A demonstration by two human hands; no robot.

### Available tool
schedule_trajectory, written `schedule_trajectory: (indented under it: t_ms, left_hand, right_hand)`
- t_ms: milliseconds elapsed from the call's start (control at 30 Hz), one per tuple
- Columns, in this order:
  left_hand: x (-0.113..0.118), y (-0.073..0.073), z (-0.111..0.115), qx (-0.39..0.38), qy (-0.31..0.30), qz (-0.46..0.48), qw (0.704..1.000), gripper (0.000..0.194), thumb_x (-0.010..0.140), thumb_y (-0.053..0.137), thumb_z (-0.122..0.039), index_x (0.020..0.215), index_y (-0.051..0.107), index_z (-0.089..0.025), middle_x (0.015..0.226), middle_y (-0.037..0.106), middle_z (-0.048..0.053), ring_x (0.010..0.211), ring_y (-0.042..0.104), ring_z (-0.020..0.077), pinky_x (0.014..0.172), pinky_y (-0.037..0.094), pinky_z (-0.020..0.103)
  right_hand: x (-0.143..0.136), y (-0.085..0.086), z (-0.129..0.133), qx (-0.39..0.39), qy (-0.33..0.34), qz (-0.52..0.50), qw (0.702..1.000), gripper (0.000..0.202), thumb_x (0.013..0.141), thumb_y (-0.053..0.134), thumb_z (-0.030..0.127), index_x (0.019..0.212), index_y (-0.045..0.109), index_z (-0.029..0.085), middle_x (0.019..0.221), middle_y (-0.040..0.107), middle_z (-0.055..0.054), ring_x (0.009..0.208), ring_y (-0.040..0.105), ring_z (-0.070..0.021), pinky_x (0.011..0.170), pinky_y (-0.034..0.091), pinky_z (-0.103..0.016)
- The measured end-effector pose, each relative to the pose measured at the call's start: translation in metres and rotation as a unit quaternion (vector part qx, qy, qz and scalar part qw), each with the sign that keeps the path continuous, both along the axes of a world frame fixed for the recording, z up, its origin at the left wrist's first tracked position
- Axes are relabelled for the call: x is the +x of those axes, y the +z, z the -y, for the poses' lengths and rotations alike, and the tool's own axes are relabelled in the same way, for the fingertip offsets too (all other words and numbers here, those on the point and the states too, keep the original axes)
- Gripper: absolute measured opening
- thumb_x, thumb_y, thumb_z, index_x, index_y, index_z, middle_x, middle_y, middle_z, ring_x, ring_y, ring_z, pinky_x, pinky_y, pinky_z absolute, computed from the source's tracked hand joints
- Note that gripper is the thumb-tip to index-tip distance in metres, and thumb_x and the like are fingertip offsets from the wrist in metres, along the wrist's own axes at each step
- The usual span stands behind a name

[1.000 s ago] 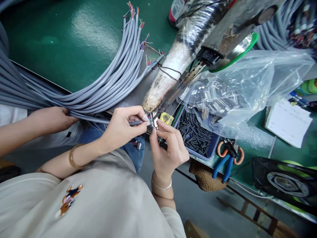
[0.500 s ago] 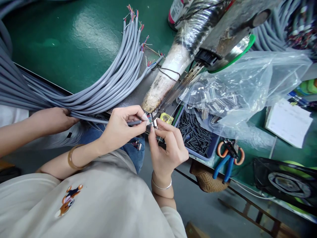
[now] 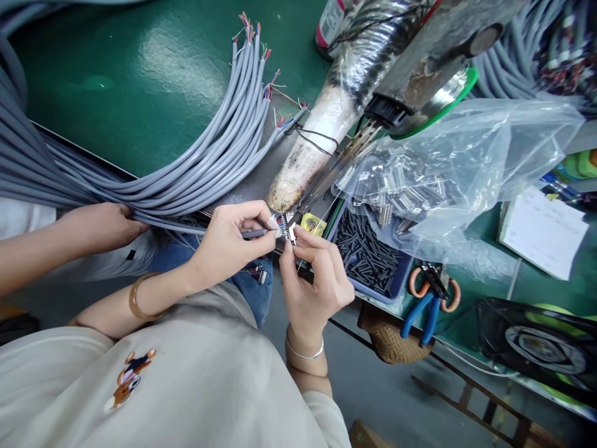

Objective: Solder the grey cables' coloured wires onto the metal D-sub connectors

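My left hand (image 3: 233, 239) pinches a grey cable (image 3: 254, 234) close to its end, where thin coloured wires (image 3: 281, 225) fan out. A white covering wraps a fingertip of this hand. Between the thumb and fingers of my right hand (image 3: 317, 270) is a small metal multi-pin connector (image 3: 291, 233). The wires meet the connector's pin side; whether each one is joined is too small to tell. Just above, the dark tip of a soldering iron (image 3: 313, 191) points down at the connector, beside a white wrapped tube (image 3: 303, 158) with a scorched end.
Grey cables (image 3: 209, 155) with stripped ends curve across the left, near a co-worker's hand (image 3: 102, 229). To the right are a blue bin (image 3: 402, 283) of black sleeves, a plastic bag (image 3: 504, 155) with connectors, cutters (image 3: 431, 305), papers (image 3: 543, 230) and a black fan (image 3: 536, 345).
The connector has tilted slightly in my right fingers, and more of its metal face shows. Both hands stay nearly in place; the view has shifted a little.
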State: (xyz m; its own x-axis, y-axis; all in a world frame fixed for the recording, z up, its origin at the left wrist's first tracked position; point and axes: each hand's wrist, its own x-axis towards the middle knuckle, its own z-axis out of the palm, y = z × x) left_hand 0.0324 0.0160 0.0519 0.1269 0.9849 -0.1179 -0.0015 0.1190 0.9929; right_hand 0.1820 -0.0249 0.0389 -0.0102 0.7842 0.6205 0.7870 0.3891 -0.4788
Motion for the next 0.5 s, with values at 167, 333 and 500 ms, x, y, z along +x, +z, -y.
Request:
schedule_trajectory:
  t_ms: [167, 333, 500]
  left_hand:
    - [0.0000, -0.0011, 0.0021, -0.004, -0.006, 0.000, 1.000, 0.004, 0.075, 0.070, -0.015, 0.074, 0.066, -0.015, 0.073, 0.072, 0.002, 0.068, 0.067, 0.0116, 0.066, 0.055, 0.021]
    - [0.0009, -0.0019, 0.0040, -0.006, -0.005, -0.017, 1.000, 0.003, 0.077, 0.069, -0.017, 0.077, 0.066, -0.014, 0.074, 0.072, 0.001, 0.068, 0.069, 0.0119, 0.068, 0.055, 0.021]
    - [-0.0008, -0.0056, 0.0084, 0.037, -0.014, -0.071, 0.997, 0.005, 0.083, 0.066, -0.017, 0.080, 0.068, -0.014, 0.077, 0.075, 0.003, 0.069, 0.071, 0.0123, 0.066, 0.056, 0.021]
  right_hand:
    - [0.0007, -0.0016, 0.0020, -0.003, 0.001, 0.007, 1.000, 0.019, 0.087, 0.074, 0.009, 0.085, 0.060, 0.022, 0.104, 0.081, -0.003, 0.085, 0.078, -0.0123, 0.078, 0.063, -0.022]
    - [-0.0002, -0.0016, 0.0035, -0.007, -0.002, 0.007, 1.000, 0.018, 0.089, 0.072, 0.011, 0.085, 0.060, 0.023, 0.104, 0.081, -0.003, 0.085, 0.078, -0.0122, 0.077, 0.064, -0.022]
    - [0.0023, -0.0033, 0.0068, -0.008, 0.004, 0.009, 1.000, 0.018, 0.088, 0.072, 0.009, 0.085, 0.061, 0.022, 0.104, 0.081, -0.005, 0.087, 0.079, -0.0142, 0.078, 0.063, -0.024]
